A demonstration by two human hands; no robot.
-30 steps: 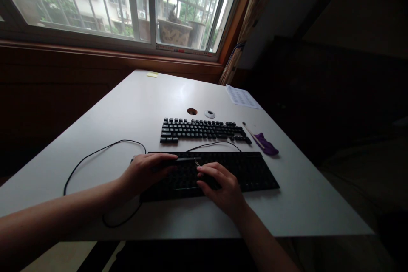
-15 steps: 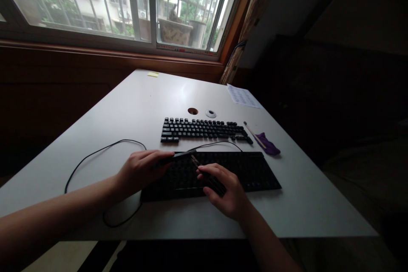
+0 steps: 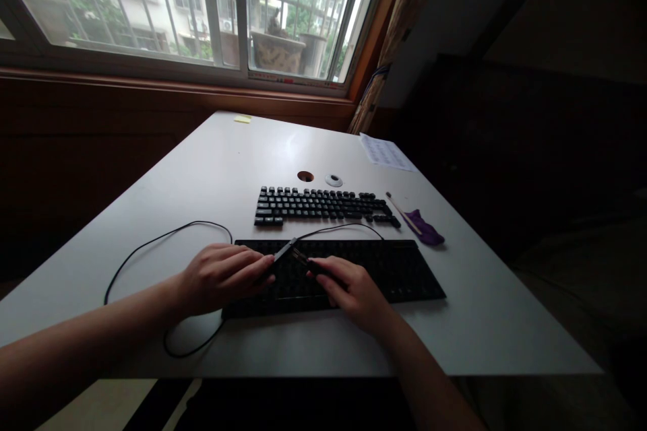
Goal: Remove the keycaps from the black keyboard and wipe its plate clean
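Over the left half of a black keyboard base [image 3: 399, 269], both hands work close together. My left hand [image 3: 222, 277] is closed around a slim, flat, dark bar [image 3: 285, 249] with a greyish upper face; its far end points up and to the right. Its exact kind I cannot make out. My right hand [image 3: 348, 286] grips a dark-handled tool with thin metal wire prongs [image 3: 299, 254], which looks like a keycap puller. The prongs point left, close beside the bar; whether they touch it I cannot tell. Fingers hide much of both things.
Behind the base, black keycaps [image 3: 323, 204] lie in keyboard rows. A cable [image 3: 151, 240] loops at left. To the right are a purple cloth [image 3: 427, 229] and a thin brush [image 3: 399, 210]. A desk hole [image 3: 305, 176], its round cover [image 3: 333, 180] and papers [image 3: 387, 151] are farther back.
The bar in my left hand has tilted more steeply and its far end has shifted left. My right hand has moved slightly left with the puller, whose prongs now point more leftward.
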